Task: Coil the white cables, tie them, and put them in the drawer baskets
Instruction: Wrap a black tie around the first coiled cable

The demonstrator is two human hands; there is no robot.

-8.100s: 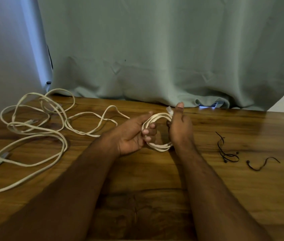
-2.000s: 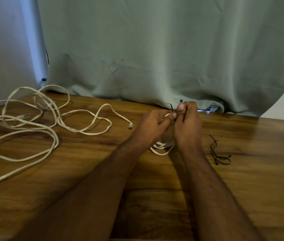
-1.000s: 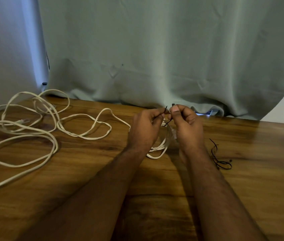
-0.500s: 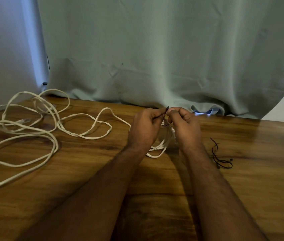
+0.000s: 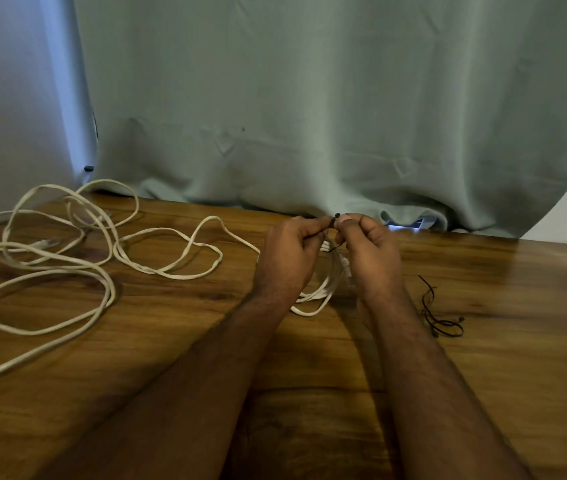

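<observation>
Since half a second back, barely anything moved: both hands just nudged the black tie (image 5: 331,237) tips closer together. Left hand (image 5: 289,258) and right hand (image 5: 370,258) each pinch an end of it, grip narrow, above the coiled white cable (image 5: 316,296) at centre frame on the counter (image 5: 483,375). That coil looks light and springy, so I'd hold it right at the tie. Loose cables (image 5: 67,258) sprawl left; spare ties (image 5: 438,317) sit right.

White cables (image 5: 171,268), black ties (image 5: 439,320), brown wood-grain table (image 5: 517,375), pale green curtain (image 5: 310,116).
</observation>
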